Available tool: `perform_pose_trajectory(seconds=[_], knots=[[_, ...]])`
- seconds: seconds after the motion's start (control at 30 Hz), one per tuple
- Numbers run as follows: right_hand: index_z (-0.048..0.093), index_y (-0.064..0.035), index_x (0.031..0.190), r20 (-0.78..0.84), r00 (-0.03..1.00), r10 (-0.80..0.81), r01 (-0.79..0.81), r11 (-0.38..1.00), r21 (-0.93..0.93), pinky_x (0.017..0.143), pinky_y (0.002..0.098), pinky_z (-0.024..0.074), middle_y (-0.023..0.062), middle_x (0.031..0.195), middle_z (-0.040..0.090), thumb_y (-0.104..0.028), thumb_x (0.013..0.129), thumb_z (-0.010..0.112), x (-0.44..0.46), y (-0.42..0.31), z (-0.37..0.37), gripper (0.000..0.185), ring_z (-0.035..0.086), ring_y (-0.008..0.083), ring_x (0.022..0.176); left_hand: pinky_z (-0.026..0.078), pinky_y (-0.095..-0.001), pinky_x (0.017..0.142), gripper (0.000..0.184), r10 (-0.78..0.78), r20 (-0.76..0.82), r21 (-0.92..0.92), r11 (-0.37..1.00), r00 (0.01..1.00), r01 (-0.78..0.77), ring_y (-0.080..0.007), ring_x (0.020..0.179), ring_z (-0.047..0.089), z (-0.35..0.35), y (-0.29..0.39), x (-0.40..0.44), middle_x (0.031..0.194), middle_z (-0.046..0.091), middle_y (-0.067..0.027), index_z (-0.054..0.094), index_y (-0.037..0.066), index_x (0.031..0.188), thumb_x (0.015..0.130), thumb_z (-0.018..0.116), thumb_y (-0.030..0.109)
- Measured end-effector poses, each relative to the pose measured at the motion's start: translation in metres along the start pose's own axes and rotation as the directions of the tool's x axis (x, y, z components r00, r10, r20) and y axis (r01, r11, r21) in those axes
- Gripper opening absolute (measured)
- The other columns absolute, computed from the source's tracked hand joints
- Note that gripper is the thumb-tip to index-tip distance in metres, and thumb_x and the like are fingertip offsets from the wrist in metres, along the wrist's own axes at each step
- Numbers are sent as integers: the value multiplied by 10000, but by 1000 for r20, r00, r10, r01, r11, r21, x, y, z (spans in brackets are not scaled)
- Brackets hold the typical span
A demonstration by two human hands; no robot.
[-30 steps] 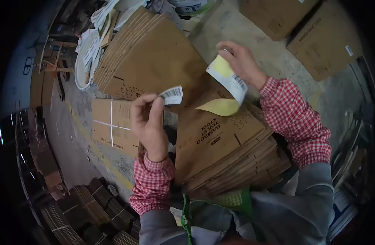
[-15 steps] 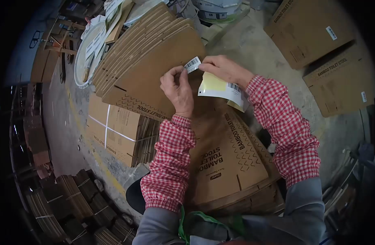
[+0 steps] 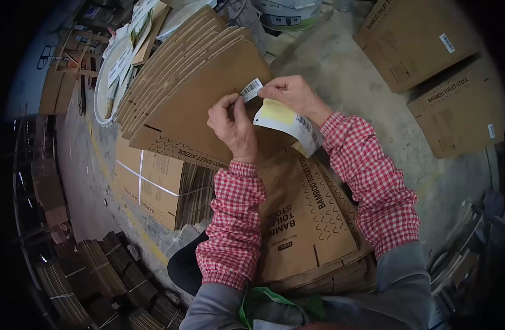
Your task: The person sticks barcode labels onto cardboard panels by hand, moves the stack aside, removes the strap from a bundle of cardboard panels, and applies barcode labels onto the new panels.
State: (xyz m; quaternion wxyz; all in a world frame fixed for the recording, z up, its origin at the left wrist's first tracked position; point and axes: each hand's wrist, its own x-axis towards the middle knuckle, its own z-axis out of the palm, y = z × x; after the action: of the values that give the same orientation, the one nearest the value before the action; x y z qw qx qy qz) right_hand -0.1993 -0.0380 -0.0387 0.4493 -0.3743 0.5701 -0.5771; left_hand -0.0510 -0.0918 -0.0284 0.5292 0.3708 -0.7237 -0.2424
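Observation:
A small white barcode label (image 3: 251,90) is held at its left end by the thumb and fingers of my left hand (image 3: 234,125), over the upper cardboard stack (image 3: 208,93). My right hand (image 3: 296,98) is closed at the label's right end and also holds a curved white-and-yellow label sheet (image 3: 288,122), which hangs below the fingers. Whether the right fingertips grip the small label is hard to tell. Under my forearms lies another stack of flat printed cardboard (image 3: 302,225).
Two printed cartons (image 3: 417,44) (image 3: 456,110) stand at the right. A strapped cardboard bundle (image 3: 153,181) sits left of my left sleeve. At the top are a round white tub (image 3: 103,93) with papers and a bucket (image 3: 288,14). More bundles (image 3: 98,269) lie lower left.
Over the last second my hands came together and the small label moved up and right onto the upper stack's area. The label sheet swung leftward with my right hand.

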Motion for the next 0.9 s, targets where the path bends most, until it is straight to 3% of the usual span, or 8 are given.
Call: perform_pose_trajectory(seconds=[0.17,0.27,0.33,0.37,0.53,0.73,0.9], knots=[[683,29,922,12,1000,-16,15,999,43,568,189,440,-8,740,631,-164,860,660,4,0,6,204,542,31,662,366,-340,838,118,-13,19,16,1000,1000,13,-205,865,537,-1,-3,-5,888,628,-37,631,79,913,804,678,79],[682,32,918,-52,994,-100,103,993,59,565,196,444,-5,739,637,-172,859,658,11,3,11,213,544,34,657,348,-344,848,125,83,5,104,991,997,-83,-203,872,549,3,0,2,890,638,-24,633,93,917,800,680,89],[683,29,908,-156,977,-143,131,988,-83,560,210,449,5,711,642,-185,850,667,10,0,17,223,543,36,643,333,-349,847,145,90,-5,309,947,996,-84,-199,853,557,4,0,6,881,643,4,635,111,917,783,688,99],[685,25,893,-214,951,-222,169,956,-238,558,226,454,24,684,646,-196,839,678,9,-2,19,228,544,40,634,333,-349,847,145,90,-9,310,947,996,-83,-199,853,557,5,0,7,881,643,4,635,111,917,783,688,99],[688,18,877,-292,920,-262,181,944,-277,553,246,460,61,660,646,-218,816,696,11,4,27,244,553,55,608,331,-358,828,145,208,-20,475,863,978,-174,-195,827,562,11,-4,10,854,634,38,636,127,903,770,691,141],[699,-20,858,-342,884,-318,200,919,-339,537,271,466,95,656,652,-248,806,697,13,5,31,234,603,112,578,324,-356,817,126,219,-43,493,853,975,-170,-188,817,556,16,-9,12,837,626,32,639,134,900,786,679,170],[694,-54,806,-387,826,-409,171,836,-521,528,331,476,130,645,634,-273,795,694,14,7,36,219,640,257,581,322,-356,804,112,247,-44,538,822,968,-185,-185,815,552,18,-8,13,824,620,33,636,144,891,797,675,191]])
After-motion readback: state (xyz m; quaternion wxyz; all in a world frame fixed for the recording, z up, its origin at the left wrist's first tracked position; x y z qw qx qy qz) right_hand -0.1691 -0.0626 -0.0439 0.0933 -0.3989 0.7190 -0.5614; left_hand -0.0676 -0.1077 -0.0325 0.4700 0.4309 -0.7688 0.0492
